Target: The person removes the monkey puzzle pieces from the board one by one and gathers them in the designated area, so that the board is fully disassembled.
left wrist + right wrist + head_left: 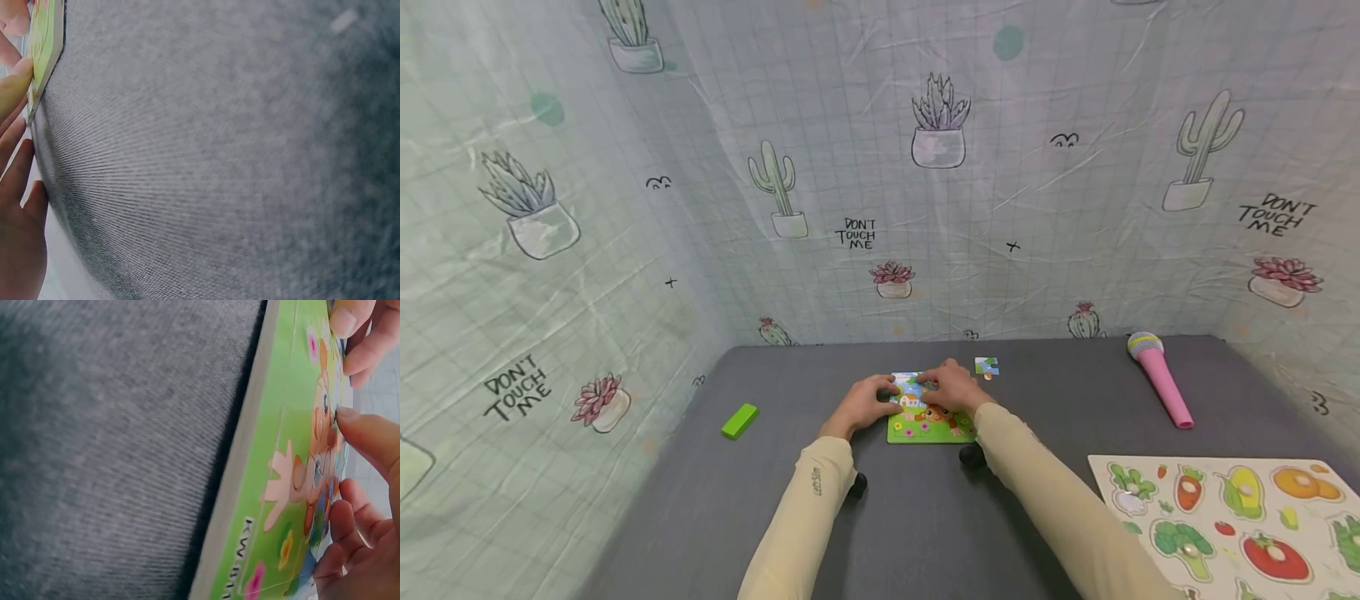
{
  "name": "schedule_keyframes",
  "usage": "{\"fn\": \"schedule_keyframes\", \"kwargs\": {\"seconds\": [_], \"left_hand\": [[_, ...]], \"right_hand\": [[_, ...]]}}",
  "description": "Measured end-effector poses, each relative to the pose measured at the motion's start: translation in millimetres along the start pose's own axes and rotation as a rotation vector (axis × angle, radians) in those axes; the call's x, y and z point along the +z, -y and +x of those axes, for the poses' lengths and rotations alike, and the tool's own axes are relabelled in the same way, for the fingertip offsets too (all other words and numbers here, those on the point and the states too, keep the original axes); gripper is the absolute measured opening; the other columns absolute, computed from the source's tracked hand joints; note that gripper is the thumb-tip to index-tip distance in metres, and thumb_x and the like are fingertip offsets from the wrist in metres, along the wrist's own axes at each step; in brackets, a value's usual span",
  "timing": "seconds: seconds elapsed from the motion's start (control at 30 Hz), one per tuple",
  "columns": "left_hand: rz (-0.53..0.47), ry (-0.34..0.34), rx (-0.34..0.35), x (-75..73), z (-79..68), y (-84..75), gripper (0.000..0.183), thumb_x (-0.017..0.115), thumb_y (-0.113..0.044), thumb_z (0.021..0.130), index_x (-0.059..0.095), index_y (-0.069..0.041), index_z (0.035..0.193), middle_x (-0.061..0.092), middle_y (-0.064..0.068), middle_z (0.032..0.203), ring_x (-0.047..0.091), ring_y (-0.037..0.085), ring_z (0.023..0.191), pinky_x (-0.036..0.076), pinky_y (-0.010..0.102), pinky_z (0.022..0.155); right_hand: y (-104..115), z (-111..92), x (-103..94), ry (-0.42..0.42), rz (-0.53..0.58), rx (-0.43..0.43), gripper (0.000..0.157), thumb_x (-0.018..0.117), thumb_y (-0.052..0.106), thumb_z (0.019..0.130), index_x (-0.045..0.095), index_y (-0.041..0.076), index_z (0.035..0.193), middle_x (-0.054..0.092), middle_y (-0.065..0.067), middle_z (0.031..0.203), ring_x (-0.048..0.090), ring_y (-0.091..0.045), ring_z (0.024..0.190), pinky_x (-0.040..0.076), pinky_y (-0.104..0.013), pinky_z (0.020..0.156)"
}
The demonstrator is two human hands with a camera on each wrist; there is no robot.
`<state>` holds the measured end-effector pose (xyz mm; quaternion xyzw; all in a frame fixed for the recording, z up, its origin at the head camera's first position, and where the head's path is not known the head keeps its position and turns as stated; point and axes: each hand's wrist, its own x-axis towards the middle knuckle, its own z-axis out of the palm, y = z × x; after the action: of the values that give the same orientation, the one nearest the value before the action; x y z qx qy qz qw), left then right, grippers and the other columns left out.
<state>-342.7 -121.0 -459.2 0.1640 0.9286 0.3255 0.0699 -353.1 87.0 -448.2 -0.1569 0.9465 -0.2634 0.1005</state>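
A jigsaw puzzle (917, 432) with a cartoon monkey, a small house and flowers on green lies flat on the grey table. My left hand (863, 406) is at its left edge, thumb (20, 80) against the picture side and the other fingers spread. From the right, my right hand (953, 387) reaches over the puzzle. Its thumb (359, 428) touches the picture near the monkey, while the bent fingers (350, 528) rest further along the far part. Between the two hands shows the blue upper picture. Behind the right hand lies a loose puzzle piece (987, 366).
A green block (741, 422) lies to the left. At the back right is a pink toy microphone (1165, 383), with a vegetable picture board (1138, 471) at the front right. A cactus-print cloth (977, 275) hangs behind the grey table (917, 517).
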Motion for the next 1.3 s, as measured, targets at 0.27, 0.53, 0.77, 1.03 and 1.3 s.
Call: {"fn": "schedule_keyframes", "kwargs": {"seconds": [0.27, 0.53, 0.77, 1.03, 1.3], "left_hand": [[0.019, 0.000, 0.015, 2.7, 2.1, 1.2, 0.032, 0.073, -0.023, 0.090, 0.070, -0.008, 0.119, 0.049, 0.009, 0.145, 0.040, 0.031, 0.137, 0.034, 0.048, 0.112], [0.011, 0.006, 0.011, 2.8, -0.3, -1.2, 0.031, 0.074, -0.022, 0.089, 0.070, -0.008, 0.117, 0.049, 0.010, 0.145, 0.039, 0.032, 0.138, 0.034, 0.049, 0.112], [0.022, -0.013, 0.030, 3.6, -0.7, 1.7, 0.031, 0.074, -0.022, 0.089, 0.071, -0.008, 0.116, 0.051, 0.011, 0.143, 0.041, 0.032, 0.136, 0.035, 0.048, 0.111], [0.028, -0.016, 0.042, 5.3, 0.0, 5.5, 0.030, 0.075, -0.022, 0.088, 0.071, -0.007, 0.115, 0.051, 0.012, 0.143, 0.043, 0.033, 0.135, 0.036, 0.050, 0.110], [0.034, -0.003, 0.042, 2.8, 1.9, 2.5, 0.030, 0.075, -0.021, 0.088, 0.071, -0.007, 0.114, 0.051, 0.013, 0.143, 0.042, 0.034, 0.135, 0.035, 0.050, 0.111]], "right_hand": [[0.0, -0.1, -1.1, 0.040, -0.003, 0.006, 0.037, 0.061, 0.024, 0.098, 0.062, 0.018, 0.134, 0.046, -0.017, 0.118, 0.044, -0.034, 0.100, 0.037, -0.055, 0.085], [0.5, -1.5, -0.6, 0.041, 0.059, 0.057, 0.034, 0.063, 0.022, 0.096, 0.063, 0.019, 0.129, 0.046, -0.015, 0.117, 0.041, -0.035, 0.102, 0.034, -0.054, 0.086], [1.6, -0.8, 3.3, 0.007, 0.119, 0.080, 0.031, 0.065, 0.020, 0.095, 0.064, 0.020, 0.126, 0.037, -0.019, 0.126, 0.041, -0.037, 0.110, 0.030, -0.060, 0.096], [3.8, -2.9, 4.5, -0.015, 0.098, 0.061, 0.030, 0.065, 0.020, 0.095, 0.066, 0.020, 0.125, 0.036, -0.019, 0.132, 0.038, -0.040, 0.119, 0.031, -0.061, 0.096], [4.3, -3.4, 0.7, -0.039, 0.013, 0.031, 0.031, 0.067, 0.020, 0.094, 0.068, 0.022, 0.125, 0.041, -0.016, 0.129, 0.035, -0.036, 0.112, 0.035, -0.055, 0.093]]}}
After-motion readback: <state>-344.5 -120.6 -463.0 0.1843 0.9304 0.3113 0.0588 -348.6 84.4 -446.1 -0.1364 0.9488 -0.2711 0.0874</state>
